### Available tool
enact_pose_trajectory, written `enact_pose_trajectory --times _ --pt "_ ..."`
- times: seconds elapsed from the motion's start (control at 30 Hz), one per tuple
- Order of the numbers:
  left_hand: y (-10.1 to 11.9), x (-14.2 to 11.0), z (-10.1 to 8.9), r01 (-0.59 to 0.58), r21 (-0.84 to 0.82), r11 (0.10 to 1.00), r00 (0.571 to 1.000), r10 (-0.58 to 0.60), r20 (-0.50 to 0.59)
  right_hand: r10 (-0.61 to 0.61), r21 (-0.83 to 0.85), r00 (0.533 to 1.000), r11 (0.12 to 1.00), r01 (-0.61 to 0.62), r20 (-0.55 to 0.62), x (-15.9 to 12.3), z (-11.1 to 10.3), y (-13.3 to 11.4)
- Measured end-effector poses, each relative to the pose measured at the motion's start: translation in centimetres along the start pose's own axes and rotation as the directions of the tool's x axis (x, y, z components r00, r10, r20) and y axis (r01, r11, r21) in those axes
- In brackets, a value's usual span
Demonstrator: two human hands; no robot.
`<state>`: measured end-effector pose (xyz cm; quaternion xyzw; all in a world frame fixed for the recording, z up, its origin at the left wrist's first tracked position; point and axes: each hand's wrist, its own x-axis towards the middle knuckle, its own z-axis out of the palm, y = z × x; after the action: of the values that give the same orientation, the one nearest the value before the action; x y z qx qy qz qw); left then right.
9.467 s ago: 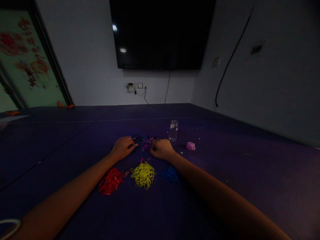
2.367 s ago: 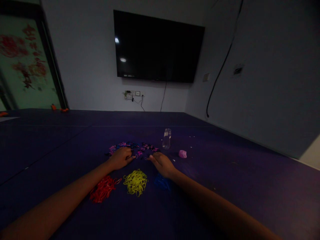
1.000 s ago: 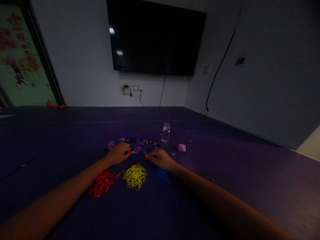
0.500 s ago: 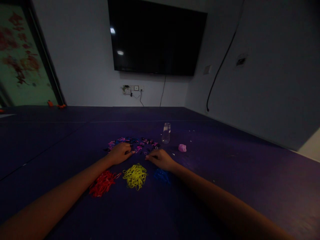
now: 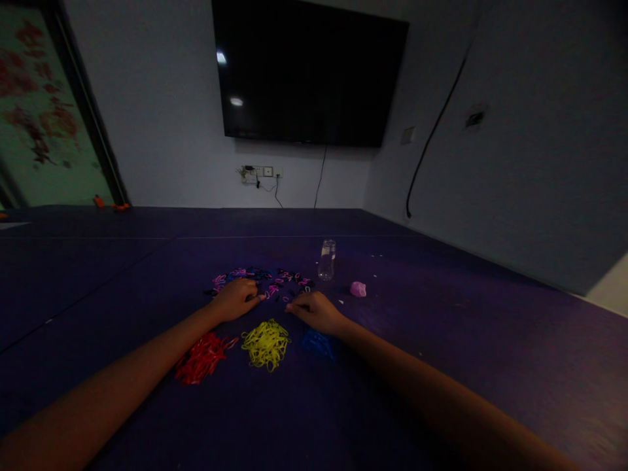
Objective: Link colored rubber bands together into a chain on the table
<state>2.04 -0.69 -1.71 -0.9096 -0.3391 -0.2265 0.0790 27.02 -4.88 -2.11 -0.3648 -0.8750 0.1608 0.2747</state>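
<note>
On a dark purple table (image 5: pixel 441 366) lie three sorted heaps of small bands: red (image 5: pixel 202 356), yellow (image 5: pixel 265 343) and blue (image 5: pixel 318 343). Beyond them spreads a mixed scatter of pink, blue and dark bands (image 5: pixel 267 281). My left hand (image 5: pixel 236 299) rests at the near edge of that scatter with its fingers curled and pinched together. My right hand (image 5: pixel 316 311) lies just above the blue heap, fingertips pressed together on the table near a loose band. What either hand pinches is too small and dim to name.
A small clear bottle (image 5: pixel 326 260) stands right of the scatter, with a pink lump (image 5: pixel 358 288) beside it. A black screen (image 5: pixel 311 72) hangs on the far wall above a socket with cables (image 5: pixel 260 173). The room is dim.
Both hands stay at the near edge of the mixed scatter; over the last second they barely shift. The three sorted heaps look unchanged.
</note>
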Motion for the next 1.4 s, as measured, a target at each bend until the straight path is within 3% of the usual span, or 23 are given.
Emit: enact_pose_trajectory --times 1.4 --pt "0.37 0.16 -0.65 -0.016 0.024 1.0 0.999 0.015 0.038 -0.004 -0.104 1.0 0.995 0.006 0.02 -0.11 -0.34 -0.95"
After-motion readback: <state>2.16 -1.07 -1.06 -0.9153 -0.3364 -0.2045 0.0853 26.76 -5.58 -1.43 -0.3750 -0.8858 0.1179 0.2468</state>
